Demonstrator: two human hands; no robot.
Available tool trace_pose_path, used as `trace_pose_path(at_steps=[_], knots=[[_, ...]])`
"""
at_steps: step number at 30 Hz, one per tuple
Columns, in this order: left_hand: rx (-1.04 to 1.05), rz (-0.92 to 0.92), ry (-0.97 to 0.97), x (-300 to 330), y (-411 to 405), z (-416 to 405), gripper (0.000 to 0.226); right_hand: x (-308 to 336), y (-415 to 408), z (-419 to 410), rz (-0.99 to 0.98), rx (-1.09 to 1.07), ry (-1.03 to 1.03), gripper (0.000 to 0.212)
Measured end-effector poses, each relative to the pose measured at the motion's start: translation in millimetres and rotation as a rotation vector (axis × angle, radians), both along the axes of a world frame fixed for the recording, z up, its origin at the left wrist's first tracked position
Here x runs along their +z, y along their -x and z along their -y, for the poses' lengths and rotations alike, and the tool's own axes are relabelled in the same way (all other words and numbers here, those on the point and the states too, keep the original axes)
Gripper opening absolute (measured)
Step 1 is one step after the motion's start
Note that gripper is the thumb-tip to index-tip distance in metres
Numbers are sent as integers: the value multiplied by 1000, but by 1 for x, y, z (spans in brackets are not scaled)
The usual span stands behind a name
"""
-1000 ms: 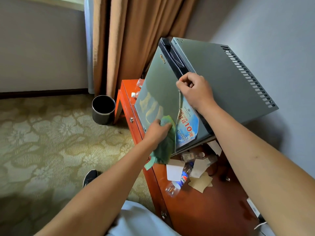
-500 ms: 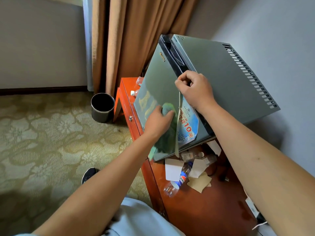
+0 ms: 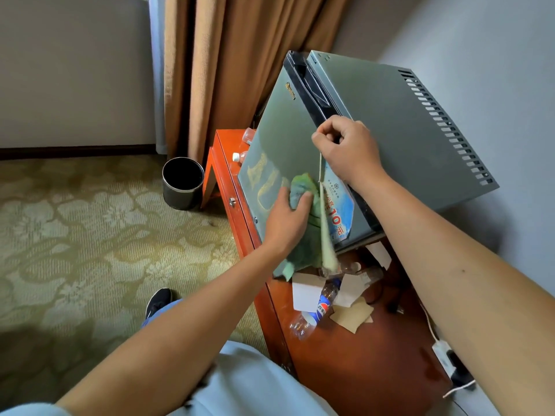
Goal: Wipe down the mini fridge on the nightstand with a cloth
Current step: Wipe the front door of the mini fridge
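left hand (image 3: 285,219) pressing crumpled green cloth (image 3: 303,205) on the dusty door of grey metal mini fridge (image 3: 375,121), fingers curled around it. right hand (image 3: 345,151) higher up, apart from the left, pinching a thin string with blue printed card (image 3: 338,208) hanging at the door edge. fridge standing on orange-red wooden nightstand (image 3: 360,355), near fallen plastic pepsi bottle (image 3: 315,313) and paper scraps. black round bin (image 3: 182,183) on patterned carpet beside.

There is one view only, from a wide-angle camera on the person's head, looking forward and steeply down over both forearms. It sits close above the orange-red nightstand (image 3: 354,355) and the grey mini fridge (image 3: 390,121), with patterned carpet (image 3: 75,235) spreading left and tan curtains (image 3: 240,70) behind.
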State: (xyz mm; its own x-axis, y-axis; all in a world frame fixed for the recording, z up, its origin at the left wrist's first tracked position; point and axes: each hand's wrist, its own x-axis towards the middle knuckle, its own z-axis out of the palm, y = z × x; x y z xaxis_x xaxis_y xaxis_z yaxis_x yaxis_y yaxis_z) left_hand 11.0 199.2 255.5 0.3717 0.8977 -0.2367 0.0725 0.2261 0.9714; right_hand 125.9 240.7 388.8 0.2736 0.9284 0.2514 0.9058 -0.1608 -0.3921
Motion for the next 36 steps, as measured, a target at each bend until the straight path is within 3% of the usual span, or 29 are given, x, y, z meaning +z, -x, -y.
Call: trace_pose_path(at_steps=[2, 4, 8, 14, 17, 21, 28, 30, 34, 36], knots=[[-14, 55, -13, 0, -6, 10, 20, 1, 0, 0, 11, 0, 2, 19], [-40, 50, 92, -17, -9, 17, 26, 2, 1, 0, 23, -6, 5, 19], [-120, -254, 170, -39, 2, 21, 39, 1, 1, -1, 29, -4, 7, 19], [1, 116, 128, -10, -10, 34, 25, 1, 0, -1, 25, 3, 4, 20], [-26, 20, 164, -27, -10, 44, 23, 1, 1, 0, 39, 7, 13, 20], [-67, -187, 371, -52, -4, 41, 43, 0, 2, -1, 39, 3, 12, 19], [30, 25, 187, -25, -11, 35, 27, 2, 2, 0, 46, 14, 8, 19], [-18, -35, 202, -41, -10, 38, 30, 2, 3, 1, 63, 16, 12, 18], [-157, -249, 460, -85, 3, 48, 50, 2, 5, 0, 72, 12, 17, 18], [-128, -248, 437, -86, 3, 51, 46, 2, 4, 0, 71, 11, 17, 18]])
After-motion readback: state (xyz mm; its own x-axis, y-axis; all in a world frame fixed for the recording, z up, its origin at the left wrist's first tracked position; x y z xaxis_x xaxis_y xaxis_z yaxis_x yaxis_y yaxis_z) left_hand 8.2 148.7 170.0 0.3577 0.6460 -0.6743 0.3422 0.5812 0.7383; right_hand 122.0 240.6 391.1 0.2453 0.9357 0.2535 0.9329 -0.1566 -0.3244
